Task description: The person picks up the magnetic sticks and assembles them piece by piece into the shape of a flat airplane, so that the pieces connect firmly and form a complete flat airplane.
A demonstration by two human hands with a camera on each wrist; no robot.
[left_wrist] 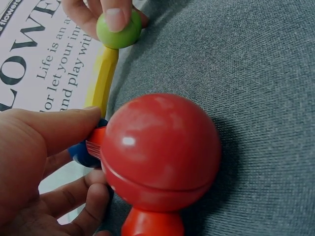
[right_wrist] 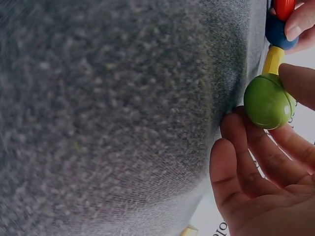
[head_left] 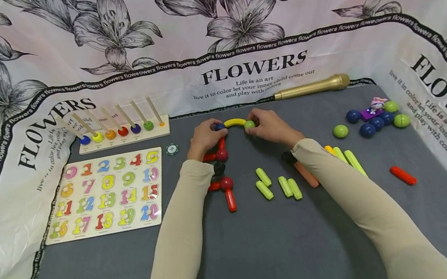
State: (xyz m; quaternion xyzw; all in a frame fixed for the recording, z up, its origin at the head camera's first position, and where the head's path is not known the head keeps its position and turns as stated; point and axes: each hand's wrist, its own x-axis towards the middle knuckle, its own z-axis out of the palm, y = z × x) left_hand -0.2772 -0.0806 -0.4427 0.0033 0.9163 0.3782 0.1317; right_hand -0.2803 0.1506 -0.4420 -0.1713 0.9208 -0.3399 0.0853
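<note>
At the table's far side, my left hand (head_left: 206, 137) pinches a blue ball (left_wrist: 83, 156) between thumb and fingers. A curved yellow stick (head_left: 235, 122) runs from that ball to a green ball (head_left: 249, 125), which my right hand (head_left: 271, 126) holds by thumb and fingertips. A short red stick (left_wrist: 95, 141) links the blue ball with a glossy red ball (left_wrist: 162, 145) nearer me. Below it, a second red ball (head_left: 226, 184) has red sticks on it, one pointing toward me (head_left: 231, 201). Part of the red chain is hidden by the left wrist.
Several light-green sticks (head_left: 264, 190) lie mid-table. Loose blue and green balls (head_left: 340, 131) sit at the right around a small figure on a purple base (head_left: 370, 112), with a red stick (head_left: 403, 175) below. A number board (head_left: 104, 194) and a peg stand (head_left: 124, 136) occupy the left; a gold microphone (head_left: 312, 86) lies behind.
</note>
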